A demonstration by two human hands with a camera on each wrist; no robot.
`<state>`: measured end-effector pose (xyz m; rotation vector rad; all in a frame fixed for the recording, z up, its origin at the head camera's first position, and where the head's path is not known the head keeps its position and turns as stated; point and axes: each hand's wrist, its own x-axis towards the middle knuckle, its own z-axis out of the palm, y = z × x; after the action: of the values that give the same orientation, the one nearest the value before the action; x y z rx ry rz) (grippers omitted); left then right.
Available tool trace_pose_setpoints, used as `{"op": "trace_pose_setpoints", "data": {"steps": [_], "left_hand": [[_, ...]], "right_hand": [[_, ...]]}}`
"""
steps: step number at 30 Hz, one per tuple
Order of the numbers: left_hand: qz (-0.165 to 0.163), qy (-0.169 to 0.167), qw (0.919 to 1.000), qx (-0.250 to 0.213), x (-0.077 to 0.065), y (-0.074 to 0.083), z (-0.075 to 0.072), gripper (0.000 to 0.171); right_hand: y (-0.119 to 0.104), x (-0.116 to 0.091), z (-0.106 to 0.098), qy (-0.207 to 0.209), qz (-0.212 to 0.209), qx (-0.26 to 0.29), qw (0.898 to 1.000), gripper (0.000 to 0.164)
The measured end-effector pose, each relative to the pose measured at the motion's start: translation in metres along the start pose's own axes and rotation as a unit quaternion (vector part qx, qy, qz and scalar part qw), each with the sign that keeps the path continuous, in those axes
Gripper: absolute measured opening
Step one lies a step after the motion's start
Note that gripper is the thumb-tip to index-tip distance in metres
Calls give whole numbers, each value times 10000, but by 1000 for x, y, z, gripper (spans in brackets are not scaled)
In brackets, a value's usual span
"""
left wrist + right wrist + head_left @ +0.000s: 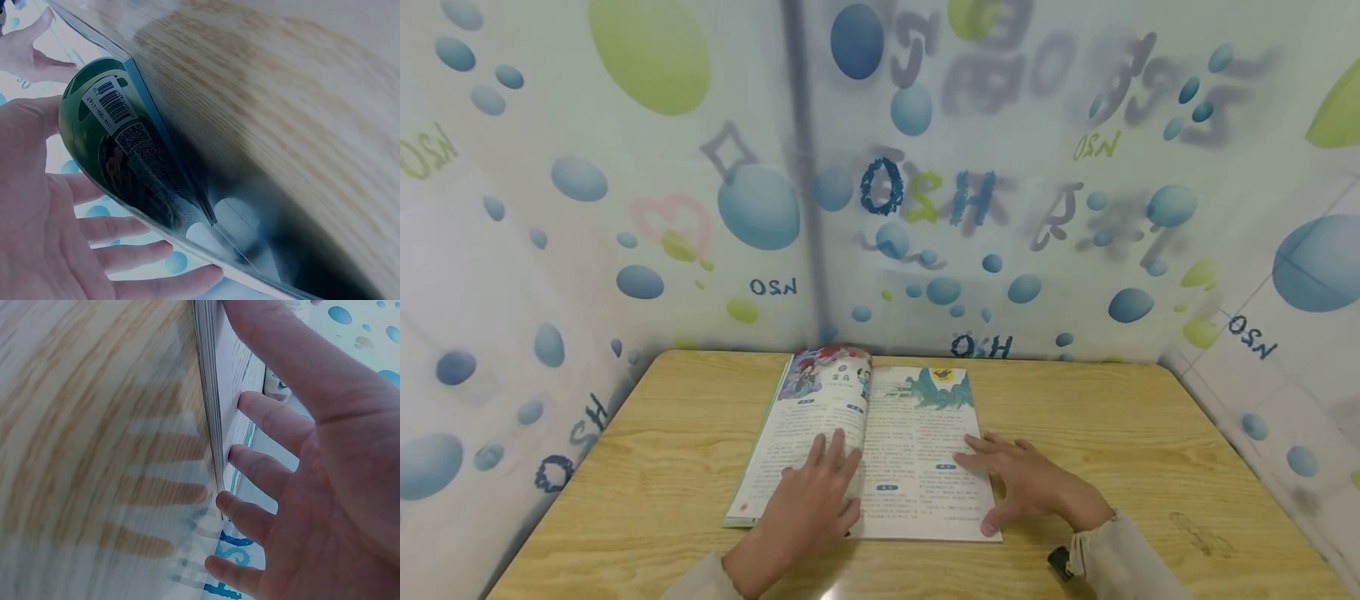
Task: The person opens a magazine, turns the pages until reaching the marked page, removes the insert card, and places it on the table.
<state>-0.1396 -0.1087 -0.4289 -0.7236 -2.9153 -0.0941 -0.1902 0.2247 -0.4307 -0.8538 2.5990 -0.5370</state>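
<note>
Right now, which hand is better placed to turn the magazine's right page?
Likely your right hand: its fingers cross the outer edge of the right page, thumb near its lower corner; your left hand is over the left page.

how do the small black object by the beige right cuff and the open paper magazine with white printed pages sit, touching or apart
Apart: the head view shows bare yellowish wood table between the black object and the magazine's nearest corner.
</note>
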Motion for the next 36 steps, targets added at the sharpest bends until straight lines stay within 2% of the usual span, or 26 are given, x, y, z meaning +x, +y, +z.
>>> {"op": "trace_pose_setpoints", "data": {"steps": [8, 15, 20, 24, 28, 36], "left_hand": [[24, -27, 10000, 58, 1, -1, 0, 55], [206, 50, 9992, 345, 2, -2, 0, 59], [567, 178, 9968, 542, 4, -1, 2, 62], [903, 344, 9931, 666, 6, 2, 5, 59], [1137, 363, 9899, 760, 8, 5, 6, 55], [1202, 332, 9880, 909, 9, 7, 6, 52]], "right_hand": [[0, 0, 0, 67, -59, -76, 9999, 100], [-1, -1, -1, 139, -109, -10, 9998, 98], [0, -1, -1, 149, -149, -5, 9998, 98], [2, 0, 1, 134, -200, -21, 9997, 99], [4, 1, 2, 109, -198, -21, 9997, 99], [4, 1, 2, 143, -173, 24, 9997, 96]]}}
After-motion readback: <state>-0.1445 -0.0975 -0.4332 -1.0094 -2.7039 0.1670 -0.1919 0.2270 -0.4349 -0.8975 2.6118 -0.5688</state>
